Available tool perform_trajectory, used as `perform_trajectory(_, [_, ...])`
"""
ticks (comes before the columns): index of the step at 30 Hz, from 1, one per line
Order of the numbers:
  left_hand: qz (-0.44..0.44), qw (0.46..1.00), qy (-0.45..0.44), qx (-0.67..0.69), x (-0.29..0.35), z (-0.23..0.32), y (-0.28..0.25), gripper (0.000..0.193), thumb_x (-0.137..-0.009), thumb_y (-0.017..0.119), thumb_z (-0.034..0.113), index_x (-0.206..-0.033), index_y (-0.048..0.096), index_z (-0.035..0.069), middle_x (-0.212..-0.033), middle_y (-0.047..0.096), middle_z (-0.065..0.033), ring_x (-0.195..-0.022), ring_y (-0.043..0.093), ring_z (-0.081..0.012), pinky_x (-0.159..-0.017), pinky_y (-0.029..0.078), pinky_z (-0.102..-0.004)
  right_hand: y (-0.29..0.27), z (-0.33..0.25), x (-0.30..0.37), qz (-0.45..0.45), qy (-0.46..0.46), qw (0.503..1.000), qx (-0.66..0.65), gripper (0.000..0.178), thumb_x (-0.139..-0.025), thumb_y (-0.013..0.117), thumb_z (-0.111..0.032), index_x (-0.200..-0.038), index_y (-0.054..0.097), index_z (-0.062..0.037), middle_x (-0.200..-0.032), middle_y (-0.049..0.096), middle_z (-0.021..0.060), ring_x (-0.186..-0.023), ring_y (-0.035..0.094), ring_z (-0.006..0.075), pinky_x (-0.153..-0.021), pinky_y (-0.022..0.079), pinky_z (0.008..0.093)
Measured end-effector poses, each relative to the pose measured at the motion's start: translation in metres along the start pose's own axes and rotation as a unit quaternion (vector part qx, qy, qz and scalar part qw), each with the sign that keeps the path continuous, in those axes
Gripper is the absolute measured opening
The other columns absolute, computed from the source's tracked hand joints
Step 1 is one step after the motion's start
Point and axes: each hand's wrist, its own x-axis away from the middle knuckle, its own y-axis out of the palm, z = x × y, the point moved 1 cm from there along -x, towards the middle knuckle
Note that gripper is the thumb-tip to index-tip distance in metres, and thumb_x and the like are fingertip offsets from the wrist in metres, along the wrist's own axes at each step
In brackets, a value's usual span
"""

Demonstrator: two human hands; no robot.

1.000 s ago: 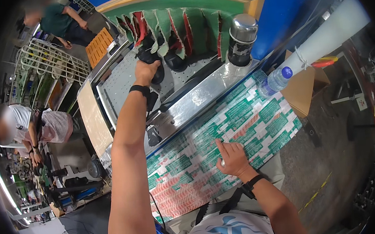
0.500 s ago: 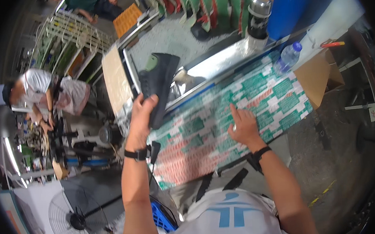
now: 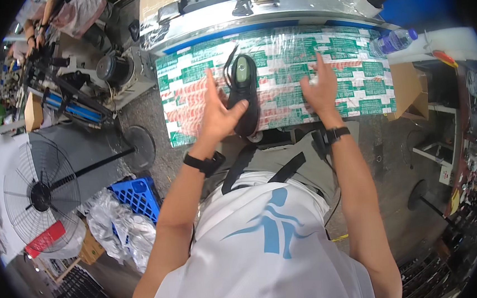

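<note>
Black and laid lengthwise, the shoe rested on my counter; my left hand touched its near side, fingers apart, steadying it, I judged. Right hand lay spread flat beside it. A water bottle stood far right.

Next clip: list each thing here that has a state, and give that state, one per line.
Black shoe: lying sole down on the printed table cover, green insole showing.
Left hand: open, thumb against the shoe's side.
Right hand: open, flat on the cover.
Water bottle: lying on its side.
Pedestal fan: whether it is running cannot be told.
</note>
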Motion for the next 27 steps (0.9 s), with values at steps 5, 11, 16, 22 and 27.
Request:
perform_trajectory(5, [0.082, 0.991, -0.078, 0.073, -0.030, 0.002, -0.063, 0.123, -0.100, 0.081, 0.009, -0.181, -0.012, 0.017, -0.179, 0.019, -0.0363, -0.146, 0.059, -0.0442, -0.114, 0.059, -0.0500, -0.040, -0.090, 0.052, -0.079, 0.044, 0.977, -0.195, 0.081, -0.086, 0.075, -0.014, -0.163, 0.053, 0.0013, -0.111, 0.068, 0.0181, -0.104, 0.067, 0.0389, -0.095, 0.055, 0.0491])
perform_trajectory(11, [-0.110, 0.986, 0.105, -0.068, -0.075, 0.028, -0.036, 0.052, -0.100, 0.084, 0.017, -0.149, 0.070, 0.006, -0.158, 0.064, -0.0203, -0.157, 0.052, -0.0294, -0.125, 0.048, -0.0439, -0.039, -0.171, 0.052, -0.157, -0.090, 0.969, -0.166, 0.085, -0.083, 0.078, -0.014, -0.163, 0.053, 0.0012, -0.115, 0.068, 0.0181, -0.104, 0.066, 0.0385, -0.094, 0.053, 0.0484])
perform_trajectory(16, [-0.295, 0.938, 0.102, -0.149, -0.165, 0.017, -0.028, 0.059, -0.096, 0.088, 0.031, -0.148, 0.071, 0.010, -0.144, 0.073, -0.0233, -0.135, 0.070, -0.0380, -0.114, 0.056, -0.0436, -0.015, -0.185, 0.041, -0.163, -0.138, 0.974, -0.072, 0.081, -0.083, 0.079, -0.016, -0.159, 0.056, 0.0011, -0.114, 0.067, 0.0178, -0.104, 0.066, 0.0379, -0.094, 0.052, 0.0490])
perform_trajectory(22, [-0.355, 0.915, 0.070, -0.178, -0.157, 0.033, -0.012, 0.056, -0.100, 0.086, 0.037, -0.147, 0.072, 0.010, -0.147, 0.073, -0.0211, -0.136, 0.068, -0.0332, -0.112, 0.054, -0.0448, -0.030, -0.190, 0.034, -0.250, -0.026, 0.958, -0.141, 0.075, -0.087, 0.076, -0.021, -0.155, 0.057, 0.0065, -0.104, 0.065, 0.0184, -0.099, 0.065, 0.0410, -0.088, 0.053, 0.0522])
perform_trajectory(27, [-0.387, 0.904, 0.074, -0.168, -0.170, 0.021, -0.015, 0.055, -0.102, 0.086, 0.034, -0.150, 0.073, 0.010, -0.122, 0.083, -0.0133, -0.112, 0.077, -0.0257, -0.099, 0.060, -0.0410, -0.012, -0.229, 0.017, -0.288, 0.023, 0.939, -0.187, 0.066, -0.088, 0.075, -0.026, -0.145, 0.064, 0.0056, -0.103, 0.069, 0.0207, -0.100, 0.069, 0.0431, -0.088, 0.056, 0.0539])
